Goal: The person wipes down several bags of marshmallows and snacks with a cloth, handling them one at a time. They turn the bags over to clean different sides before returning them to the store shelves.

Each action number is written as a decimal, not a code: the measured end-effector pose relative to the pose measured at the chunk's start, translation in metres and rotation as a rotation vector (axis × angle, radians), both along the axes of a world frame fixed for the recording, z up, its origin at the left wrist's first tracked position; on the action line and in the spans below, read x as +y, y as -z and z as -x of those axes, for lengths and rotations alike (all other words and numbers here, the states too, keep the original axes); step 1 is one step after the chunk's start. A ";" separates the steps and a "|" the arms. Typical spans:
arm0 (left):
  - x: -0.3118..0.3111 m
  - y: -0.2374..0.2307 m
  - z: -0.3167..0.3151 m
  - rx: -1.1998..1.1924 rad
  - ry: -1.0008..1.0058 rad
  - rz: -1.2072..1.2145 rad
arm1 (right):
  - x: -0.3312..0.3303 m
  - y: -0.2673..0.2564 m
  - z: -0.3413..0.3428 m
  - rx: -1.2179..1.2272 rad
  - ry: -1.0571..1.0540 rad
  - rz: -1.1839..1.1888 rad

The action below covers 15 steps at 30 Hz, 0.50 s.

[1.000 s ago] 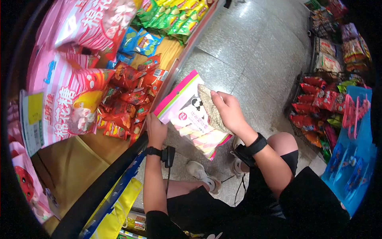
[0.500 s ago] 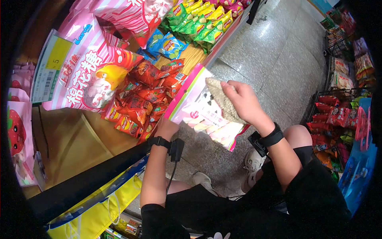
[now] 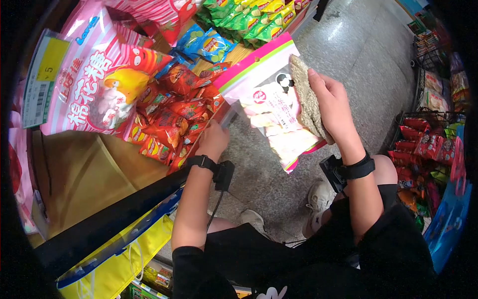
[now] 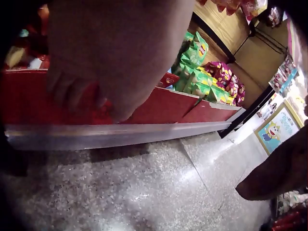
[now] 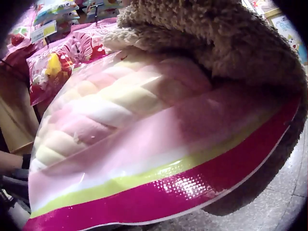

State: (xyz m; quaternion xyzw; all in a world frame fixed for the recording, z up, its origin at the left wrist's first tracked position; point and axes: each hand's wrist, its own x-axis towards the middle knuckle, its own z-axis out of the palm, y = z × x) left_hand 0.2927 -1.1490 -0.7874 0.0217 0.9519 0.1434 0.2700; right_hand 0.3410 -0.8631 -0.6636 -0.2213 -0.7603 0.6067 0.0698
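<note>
My right hand (image 3: 334, 107) grips a clear-and-pink bag of marshmallows (image 3: 279, 112) together with a tan fleecy cloth (image 3: 307, 97), its thumb on top of the cloth. In the right wrist view, twisted pastel marshmallows show through the bag (image 5: 110, 106), and the shaggy cloth (image 5: 202, 38) lies along its upper side. My left hand (image 3: 214, 139) is at the front edge of the shelf, next to red chip packets (image 3: 169, 127). From the left wrist, that hand (image 4: 110, 57) shows bent fingers in front of the red shelf lip (image 4: 154, 108); I cannot tell whether they grip it.
Large pink cotton-candy-coloured bags (image 3: 99, 79) hang at the left beside a price tag (image 3: 45, 77). Blue packets (image 3: 214, 46) and green chip packets (image 3: 261, 25) fill the shelf beyond. A wire rack with red packets (image 3: 420, 142) stands across the grey floor (image 3: 358, 55).
The marshmallow bag and cloth have moved up and right in the head view, held throughout by my right hand. My left hand stays at the shelf edge, now slightly farther along it.
</note>
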 end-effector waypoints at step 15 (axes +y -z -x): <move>0.000 0.003 -0.015 0.085 0.060 0.022 | 0.002 -0.002 0.002 0.031 0.030 0.069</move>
